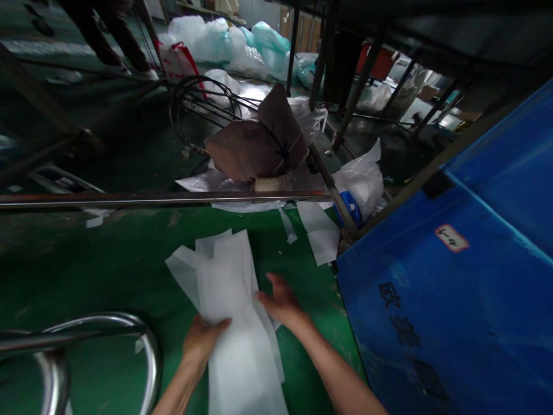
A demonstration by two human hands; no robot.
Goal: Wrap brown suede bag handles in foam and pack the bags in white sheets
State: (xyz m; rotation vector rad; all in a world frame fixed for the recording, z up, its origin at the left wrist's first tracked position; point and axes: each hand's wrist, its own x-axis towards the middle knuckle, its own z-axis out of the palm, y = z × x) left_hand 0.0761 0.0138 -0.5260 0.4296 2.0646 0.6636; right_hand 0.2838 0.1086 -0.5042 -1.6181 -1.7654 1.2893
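Observation:
A stack of long white paper sheets (235, 346) lies in front of me above the green floor, with its far ends fanned unevenly. My left hand (201, 343) grips the stack's left edge; the thumb rests on top and the other fingers are mostly hidden. At the right edge is my right hand (280, 302), its fingers apart and slightly blurred. One of its fingertips is at the paper's edge, and whether it touches cannot be made out.
To the right stands a blue panel (432, 300) with dark lettering. A metal bar (164, 199) crosses ahead, with brown cardboard (242, 150) and coiled black cable (181, 115) behind it. Curved chrome tubing (151, 357) is at lower left. A person's legs (114, 34) show at the back.

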